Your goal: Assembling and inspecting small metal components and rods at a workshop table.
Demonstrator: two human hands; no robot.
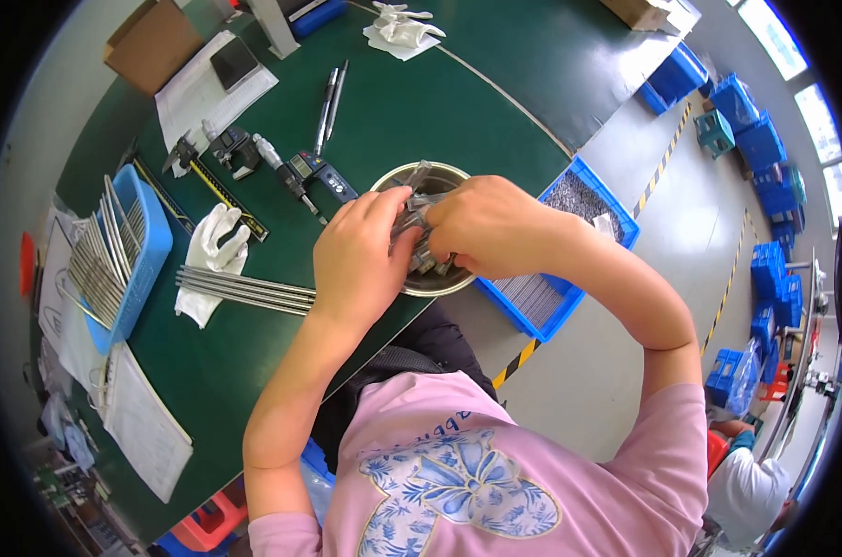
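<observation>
A round metal bowl (438, 173) sits at the near edge of the green table (411, 102), holding several small grey metal parts (419, 178). Both my hands are over the bowl. My left hand (358, 258) grips a bundle of those metal parts (408, 223) at the bowl's left side. My right hand (488, 225) closes on the same bundle from the right, covering most of the bowl's inside.
A blue bin (579, 200) of thin metal rods stands right of the bowl. Loose steel rods (244, 290), a white glove (215, 243), calipers (320, 173), two pens (330, 102) and a blue basket (133, 251) of rods lie to the left. Another person (746, 478) sits lower right.
</observation>
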